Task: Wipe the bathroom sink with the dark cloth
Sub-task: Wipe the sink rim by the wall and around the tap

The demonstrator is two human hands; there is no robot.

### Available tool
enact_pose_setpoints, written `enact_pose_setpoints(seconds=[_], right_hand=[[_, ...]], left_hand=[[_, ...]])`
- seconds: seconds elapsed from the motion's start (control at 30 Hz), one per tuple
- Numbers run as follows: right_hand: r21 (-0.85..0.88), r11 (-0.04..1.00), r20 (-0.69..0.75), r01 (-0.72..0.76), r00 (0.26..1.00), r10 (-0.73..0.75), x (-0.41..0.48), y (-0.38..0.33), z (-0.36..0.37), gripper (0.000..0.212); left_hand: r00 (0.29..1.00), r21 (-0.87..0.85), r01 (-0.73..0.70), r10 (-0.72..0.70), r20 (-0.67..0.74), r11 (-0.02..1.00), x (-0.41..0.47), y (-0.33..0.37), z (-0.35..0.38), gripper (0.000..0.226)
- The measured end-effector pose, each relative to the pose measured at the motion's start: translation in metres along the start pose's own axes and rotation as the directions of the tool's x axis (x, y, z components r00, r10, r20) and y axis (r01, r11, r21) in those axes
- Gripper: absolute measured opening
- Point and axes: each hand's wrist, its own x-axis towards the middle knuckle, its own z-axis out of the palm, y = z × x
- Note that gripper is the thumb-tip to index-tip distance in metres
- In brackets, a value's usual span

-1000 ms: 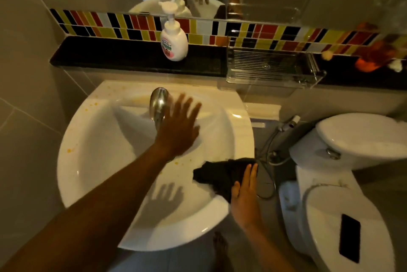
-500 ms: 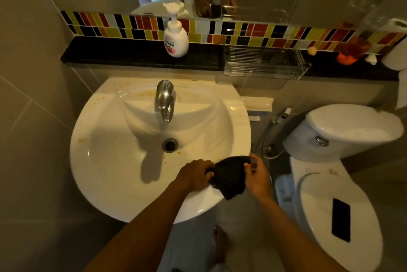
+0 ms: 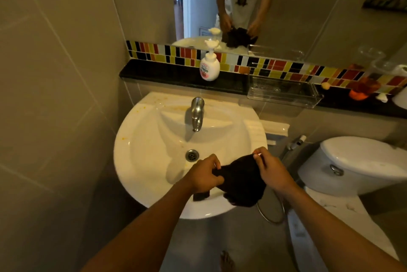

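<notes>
A white round sink (image 3: 141,157) hangs on the wall, with orange-yellow stains on its back and left rim. A metal faucet (image 3: 196,113) stands at the back and a drain (image 3: 192,155) lies in the bowl. The dark cloth (image 3: 242,177) is lifted over the sink's front right rim. My left hand (image 3: 203,174) grips its left edge. My right hand (image 3: 272,169) pinches its upper right corner. The cloth hangs bunched between the two hands.
A soap pump bottle (image 3: 209,68) stands on the black ledge (image 3: 167,72) behind the sink, beside a clear tray (image 3: 284,93). A white toilet (image 3: 361,166) is at the right, with a spray hose (image 3: 295,142) between it and the sink. A mirror lies above the tile strip.
My left hand came back from the faucet and took the cloth's left edge. Both hands have lifted the cloth off the rim. The view has pulled back and tilted up.
</notes>
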Motion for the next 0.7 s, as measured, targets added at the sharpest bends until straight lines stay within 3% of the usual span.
enact_pose_setpoints(seconds=[0.13,0.3,0.57,0.7], right_hand=[[-0.133,0.977,0.076,0.168,0.984,-0.159,0.004,-0.036,-0.003,0.015],[-0.354,0.86,0.265,0.369,0.921,-0.286,0.017,-0.081,0.011,0.021],[-0.29,0.81,0.435,0.509,0.824,-0.362,0.023,-0.16,0.063,0.018],[-0.293,0.731,0.491,0.616,0.753,-0.438,0.029,-0.19,0.096,0.016]], left_hand=[[0.998,-0.132,0.06,-0.064,-0.028,0.989,-0.036,-0.005,-0.036,0.042],[0.986,-0.093,0.168,-0.167,0.025,0.981,-0.088,-0.031,-0.085,0.032],[0.946,-0.108,0.308,-0.316,-0.072,0.945,-0.174,-0.099,-0.147,0.042],[0.913,-0.153,0.355,-0.377,-0.154,0.922,-0.199,-0.123,-0.165,0.033]])
